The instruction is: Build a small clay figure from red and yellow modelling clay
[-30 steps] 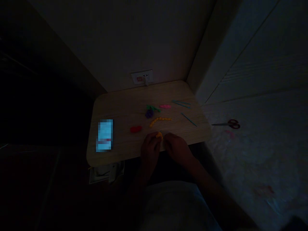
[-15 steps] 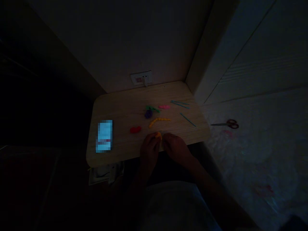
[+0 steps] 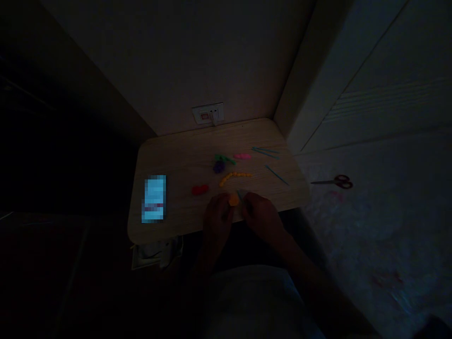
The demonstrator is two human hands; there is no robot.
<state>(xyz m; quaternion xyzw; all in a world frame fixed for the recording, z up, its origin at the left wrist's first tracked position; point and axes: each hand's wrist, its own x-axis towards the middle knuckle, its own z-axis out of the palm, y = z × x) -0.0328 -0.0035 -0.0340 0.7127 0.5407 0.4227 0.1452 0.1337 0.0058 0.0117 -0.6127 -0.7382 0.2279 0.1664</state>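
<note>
My left hand (image 3: 217, 217) is closed, pinching a small rounded orange piece (image 3: 233, 200) over the table's front edge. Close by on the right, my right hand (image 3: 259, 212) is closed on a thin pale-blue stick (image 3: 240, 194), its tip pointing up beside the orange piece. Beyond the hands lies a bumpy orange strip (image 3: 235, 174). A red lump (image 3: 200, 189) rests to the left of it. Farther back are a dark purple piece (image 3: 219, 166), a green piece (image 3: 225, 159) and a pink strip (image 3: 242, 156). The room is dark, so their material is hard to make out.
More thin blue sticks (image 3: 277, 174) lie at the right of the wooden table (image 3: 176, 150). A lit, blurred-out phone-like screen (image 3: 154, 199) is at the left. Scissors (image 3: 332, 181) lie on the pale surface beyond the right edge. A wall socket (image 3: 208, 113) holds a plug.
My hands have drawn slightly apart. The orange piece now shows more of its rounded face, and the blue stick's tip has come into sight at my right fingers.
</note>
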